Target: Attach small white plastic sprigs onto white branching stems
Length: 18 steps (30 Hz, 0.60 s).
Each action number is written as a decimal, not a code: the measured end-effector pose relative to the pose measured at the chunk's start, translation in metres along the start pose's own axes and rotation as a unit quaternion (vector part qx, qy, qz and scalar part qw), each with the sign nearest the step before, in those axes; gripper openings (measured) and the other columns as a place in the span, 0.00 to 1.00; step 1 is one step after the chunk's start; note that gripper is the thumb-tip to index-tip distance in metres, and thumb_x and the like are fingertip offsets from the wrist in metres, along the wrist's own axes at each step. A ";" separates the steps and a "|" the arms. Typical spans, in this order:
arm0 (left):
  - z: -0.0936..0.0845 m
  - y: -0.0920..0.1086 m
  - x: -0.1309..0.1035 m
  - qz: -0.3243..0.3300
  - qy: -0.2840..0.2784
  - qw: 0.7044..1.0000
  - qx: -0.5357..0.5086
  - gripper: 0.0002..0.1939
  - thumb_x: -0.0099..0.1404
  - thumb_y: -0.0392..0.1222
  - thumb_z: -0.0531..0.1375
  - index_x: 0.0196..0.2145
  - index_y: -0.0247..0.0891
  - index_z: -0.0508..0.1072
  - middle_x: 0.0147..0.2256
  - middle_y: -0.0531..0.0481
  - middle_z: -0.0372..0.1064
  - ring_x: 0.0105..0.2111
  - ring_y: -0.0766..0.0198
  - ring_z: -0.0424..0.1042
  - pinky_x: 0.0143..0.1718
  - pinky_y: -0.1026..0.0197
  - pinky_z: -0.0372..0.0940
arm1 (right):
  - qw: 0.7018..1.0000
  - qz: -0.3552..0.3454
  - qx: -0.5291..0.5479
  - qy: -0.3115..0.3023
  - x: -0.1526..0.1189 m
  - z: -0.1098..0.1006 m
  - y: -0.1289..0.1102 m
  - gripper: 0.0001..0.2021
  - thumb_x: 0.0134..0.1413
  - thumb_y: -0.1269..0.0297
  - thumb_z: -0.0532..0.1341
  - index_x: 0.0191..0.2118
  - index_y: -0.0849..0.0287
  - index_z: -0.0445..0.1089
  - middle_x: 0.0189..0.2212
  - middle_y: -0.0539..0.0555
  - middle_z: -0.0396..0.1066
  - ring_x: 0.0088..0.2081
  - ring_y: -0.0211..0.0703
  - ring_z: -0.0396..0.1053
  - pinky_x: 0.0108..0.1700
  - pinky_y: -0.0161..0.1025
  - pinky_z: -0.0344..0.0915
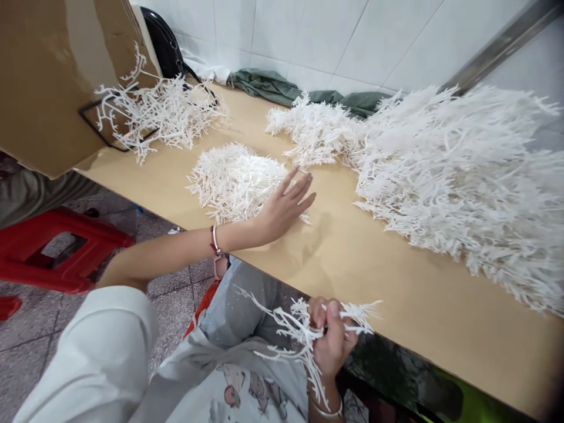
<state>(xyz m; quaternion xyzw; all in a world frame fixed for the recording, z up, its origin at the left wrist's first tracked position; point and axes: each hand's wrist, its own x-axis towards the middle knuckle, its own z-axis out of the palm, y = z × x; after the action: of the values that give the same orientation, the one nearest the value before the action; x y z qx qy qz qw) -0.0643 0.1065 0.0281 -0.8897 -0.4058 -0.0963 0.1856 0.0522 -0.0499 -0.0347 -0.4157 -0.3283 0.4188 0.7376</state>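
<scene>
Left hand point(284, 211): grip open, fingers loosely spread at the right edge of the small heap point(233, 179); contact with it, could not tell. Right hand point(332, 338): grip closed round a bunch of white sprigs point(302, 329), nearer the wearer than the heap, at the counter's front edge, branching ends out both sides. Tan counter point(396, 288) ran under the heap. Big pile point(458, 176) lay right of the heap; tangle point(170, 111) beyond it to the left, by a carton point(44, 76). Green cloth point(264, 85) and tiled wall point(308, 35) stood behind; red stool point(66, 249) on the floor, left of the heap.
</scene>
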 end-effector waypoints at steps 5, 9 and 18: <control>-0.007 -0.005 -0.007 -0.029 0.043 0.993 -0.109 0.32 0.62 0.44 0.58 0.62 0.41 0.56 0.66 0.41 0.46 0.67 0.46 0.39 0.65 0.35 0.32 | 1.000 0.023 0.007 -0.015 -0.002 0.003 0.000 0.24 0.55 0.64 0.61 0.14 0.61 0.51 0.13 0.44 0.50 0.18 0.30 0.52 0.20 0.29 0.53; -0.033 -0.027 -0.044 -0.027 0.051 0.963 -0.263 0.49 0.55 0.68 0.57 0.66 0.45 0.45 0.69 0.45 0.29 0.67 0.42 0.30 0.65 0.37 0.32 | 0.998 0.052 0.019 -0.025 -0.003 0.009 -0.003 0.24 0.56 0.63 0.60 0.14 0.62 0.50 0.12 0.44 0.48 0.17 0.29 0.51 0.20 0.29 0.52; -0.001 -0.117 -0.133 -0.353 -0.041 0.911 -0.209 0.74 0.37 0.76 0.60 0.67 0.33 0.27 0.68 0.30 0.24 0.66 0.36 0.26 0.63 0.35 0.28 | 0.994 0.088 0.010 -0.058 -0.009 0.009 0.004 0.25 0.56 0.60 0.61 0.15 0.61 0.50 0.13 0.44 0.49 0.18 0.30 0.51 0.22 0.30 0.53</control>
<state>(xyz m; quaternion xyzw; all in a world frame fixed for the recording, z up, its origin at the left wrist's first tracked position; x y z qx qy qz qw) -0.2397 0.0858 0.0156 -0.7100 -0.6713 -0.2016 -0.0680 0.0393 -0.0533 -0.0352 -0.4107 -0.3287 0.5090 0.6813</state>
